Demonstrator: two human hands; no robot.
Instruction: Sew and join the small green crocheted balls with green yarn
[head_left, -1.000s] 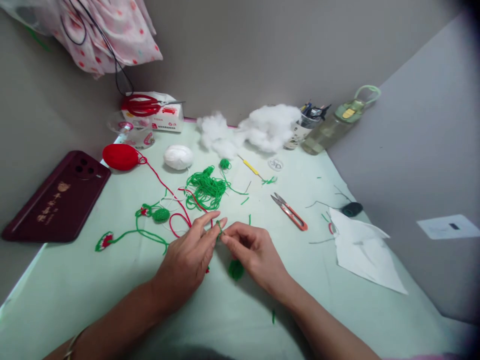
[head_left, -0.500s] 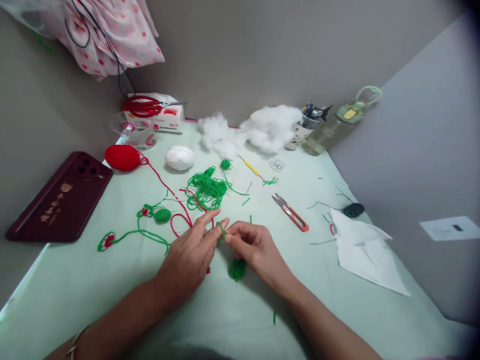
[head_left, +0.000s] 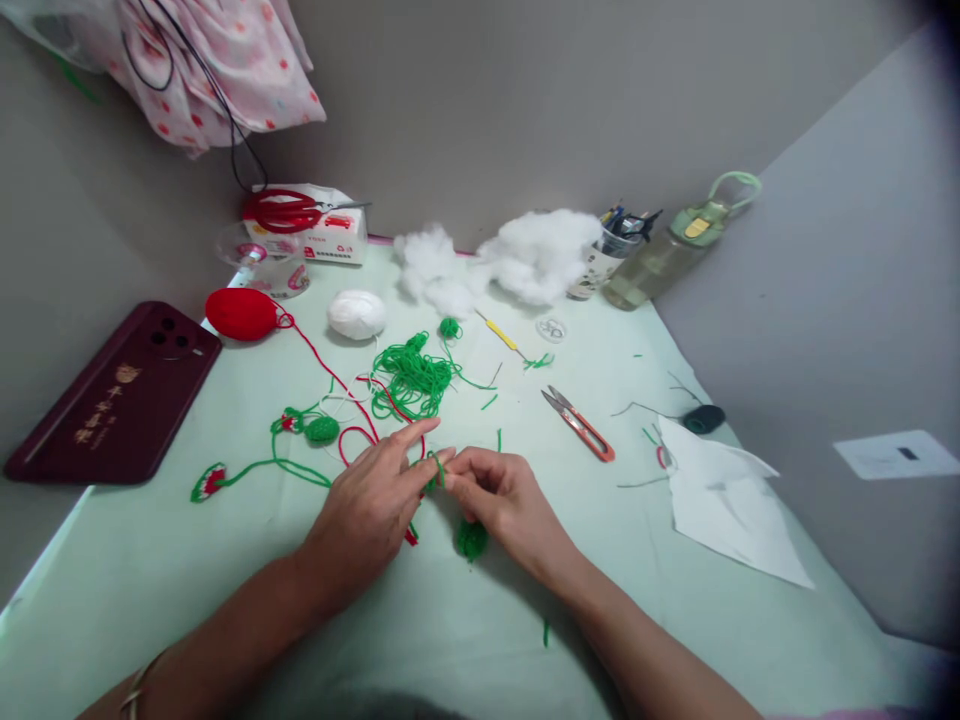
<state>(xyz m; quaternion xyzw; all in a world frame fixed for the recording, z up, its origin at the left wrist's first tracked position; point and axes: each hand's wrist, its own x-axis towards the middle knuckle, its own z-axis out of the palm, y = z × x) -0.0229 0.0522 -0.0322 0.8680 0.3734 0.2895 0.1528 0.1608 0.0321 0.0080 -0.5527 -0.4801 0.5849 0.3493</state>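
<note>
Green yarn point(head_left: 439, 472) is looped at the fingertips where my two hands meet. My left hand point(head_left: 375, 500) is closed on this yarn, its index finger stretched forward. My right hand point(head_left: 502, 500) pinches the same yarn from the right, thumb against index finger. A small green crocheted ball point(head_left: 472, 540) lies just below my right hand. A red and green piece point(head_left: 412, 536) pokes out beneath my left hand. Beyond the fingers sits a tangled heap of green yarn point(head_left: 412, 375), with red strands beside it.
Orange snips point(head_left: 579, 425) and a yellow crochet hook point(head_left: 501, 334) lie to the right. White stuffing point(head_left: 536, 255), a white yarn ball point(head_left: 356, 314) and a red one point(head_left: 241, 314) are behind. A phone point(head_left: 116, 390) is left, a bottle point(head_left: 679, 245) back right, torn paper point(head_left: 724, 500) right.
My fingertips and the green loop have shifted slightly left and down. More of the red and green piece shows beneath my left hand. The whole view has moved a little.
</note>
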